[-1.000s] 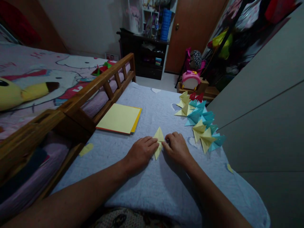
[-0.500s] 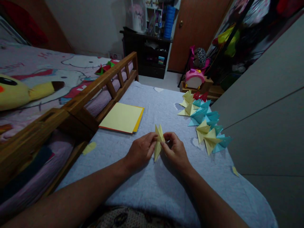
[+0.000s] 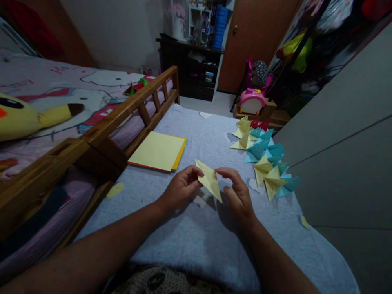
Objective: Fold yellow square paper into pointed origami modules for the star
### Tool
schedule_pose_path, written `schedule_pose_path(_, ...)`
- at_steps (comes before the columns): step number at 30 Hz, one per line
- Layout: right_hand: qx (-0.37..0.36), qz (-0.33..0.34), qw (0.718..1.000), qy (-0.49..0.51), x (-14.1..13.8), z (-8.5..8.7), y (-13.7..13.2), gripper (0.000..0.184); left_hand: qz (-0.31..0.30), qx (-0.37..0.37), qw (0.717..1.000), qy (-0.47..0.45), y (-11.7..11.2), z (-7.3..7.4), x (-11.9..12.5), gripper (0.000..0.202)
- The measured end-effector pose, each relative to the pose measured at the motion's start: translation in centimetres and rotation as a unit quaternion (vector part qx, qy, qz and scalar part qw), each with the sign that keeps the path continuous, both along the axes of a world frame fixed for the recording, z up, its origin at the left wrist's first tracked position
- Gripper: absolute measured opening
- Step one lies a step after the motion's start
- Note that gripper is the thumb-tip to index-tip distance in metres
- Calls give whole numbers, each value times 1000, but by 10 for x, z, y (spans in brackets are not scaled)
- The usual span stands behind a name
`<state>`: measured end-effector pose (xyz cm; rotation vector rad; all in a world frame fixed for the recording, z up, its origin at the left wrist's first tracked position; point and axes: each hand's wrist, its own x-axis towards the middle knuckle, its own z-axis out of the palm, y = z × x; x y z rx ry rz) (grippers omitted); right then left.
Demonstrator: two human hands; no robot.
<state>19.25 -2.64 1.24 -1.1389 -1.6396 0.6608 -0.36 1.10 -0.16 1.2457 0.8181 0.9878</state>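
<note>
A pale yellow piece of folded paper (image 3: 210, 181), shaped like a slim diamond, is held slightly above the bed. My left hand (image 3: 182, 187) pinches its left edge between thumb and fingers. On the other side, my right hand (image 3: 237, 192) touches the upper right edge with the index fingertip, its thumb apart from the paper. A stack of square paper sheets (image 3: 156, 150), yellow on top, lies beyond my left hand. To the right stand several folded paper pieces in yellow (image 3: 273, 181), blue (image 3: 259, 150) and red (image 3: 259, 123).
A wooden bed rail (image 3: 134, 110) runs along the left, with a yellow plush toy (image 3: 18, 118) past it. The light blue bedspread (image 3: 183, 249) lies under my arms. A pale cabinet (image 3: 343, 175) borders the right side.
The folded paper has turned from upright, with its points spread, to a flat tilted diamond. My right hand has loosened its pinch and shifted a little right.
</note>
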Motion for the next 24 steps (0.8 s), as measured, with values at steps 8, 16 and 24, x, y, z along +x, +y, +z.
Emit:
schedule_pose_path(8,15,51,997,-59,5,-17,11,36,-73,-61,995,-31,3,0,2,18)
schedule_pose_path(16,13,17,982,-188,0,-29,9,23,-18,318,878,358,7,-3,-7,22)
schedule_pose_path(24,-11,36,958,-284,3,-18,6,22,-48,421,772,474,5,-1,-10,14)
